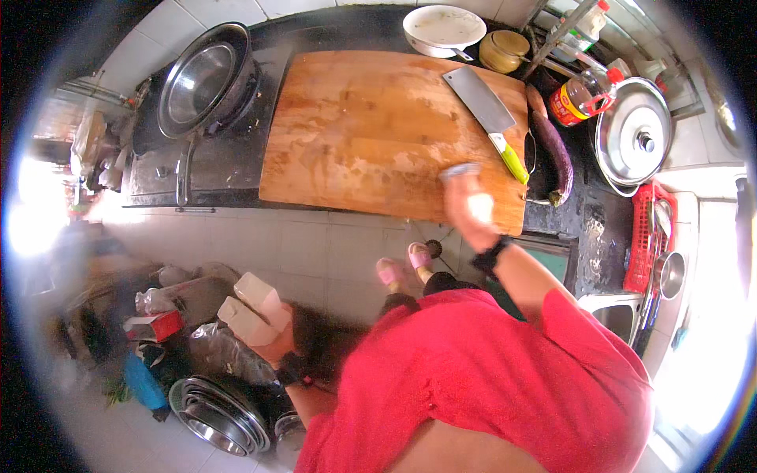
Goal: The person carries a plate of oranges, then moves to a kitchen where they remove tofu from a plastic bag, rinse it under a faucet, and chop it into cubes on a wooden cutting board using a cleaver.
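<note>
My left hand (281, 340) is low on the left, off the counter, with its fingers around two pale, block-shaped pieces (251, 310); their material is unclear. Over the front right part of a wooden cutting board (366, 118), my right hand (470, 207) is blurred by motion. A small grey thing (460, 171) shows at its fingertips, too smeared to name. A bright white patch lies on that hand, and I cannot tell whether it is light or an object. Just beyond it, a cleaver (482, 100) with a green and white handle rests on the board.
An eggplant (553, 151) lies right of the board, near a sauce bottle (582, 97) and a lidded pot (633, 133). Left stands a pan (204, 83) on the stove. A white bowl (443, 26) is behind. Nested metal basins (219, 417) sit below, left.
</note>
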`<state>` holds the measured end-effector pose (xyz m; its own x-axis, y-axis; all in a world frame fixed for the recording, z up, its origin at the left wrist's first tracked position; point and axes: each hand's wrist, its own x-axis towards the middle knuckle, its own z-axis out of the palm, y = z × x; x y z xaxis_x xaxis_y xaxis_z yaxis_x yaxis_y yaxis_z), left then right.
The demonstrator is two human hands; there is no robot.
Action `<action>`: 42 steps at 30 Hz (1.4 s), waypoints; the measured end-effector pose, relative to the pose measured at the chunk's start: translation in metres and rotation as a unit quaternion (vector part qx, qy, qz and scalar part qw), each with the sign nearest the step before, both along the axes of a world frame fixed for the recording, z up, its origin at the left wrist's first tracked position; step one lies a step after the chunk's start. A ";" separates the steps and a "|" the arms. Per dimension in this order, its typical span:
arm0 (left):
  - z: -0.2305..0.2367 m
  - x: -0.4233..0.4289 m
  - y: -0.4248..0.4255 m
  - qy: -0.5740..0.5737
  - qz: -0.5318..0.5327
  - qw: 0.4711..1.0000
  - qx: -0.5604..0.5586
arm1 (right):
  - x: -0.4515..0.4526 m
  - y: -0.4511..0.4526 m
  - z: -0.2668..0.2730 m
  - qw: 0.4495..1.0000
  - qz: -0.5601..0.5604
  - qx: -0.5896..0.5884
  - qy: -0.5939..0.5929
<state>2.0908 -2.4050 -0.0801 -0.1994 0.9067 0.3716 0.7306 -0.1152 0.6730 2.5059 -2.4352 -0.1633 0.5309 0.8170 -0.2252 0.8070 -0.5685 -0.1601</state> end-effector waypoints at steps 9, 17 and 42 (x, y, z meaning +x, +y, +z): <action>-0.004 -0.031 0.001 -0.012 0.034 0.999 0.011 | -0.076 0.110 0.063 0.882 0.122 0.316 0.327; 0.001 -0.044 0.001 -0.013 0.057 0.998 0.015 | 0.105 0.125 0.023 0.960 0.101 0.216 -0.145; -0.002 -0.048 -0.047 -0.012 0.127 0.992 0.018 | -0.250 0.191 0.056 0.817 0.363 0.283 0.346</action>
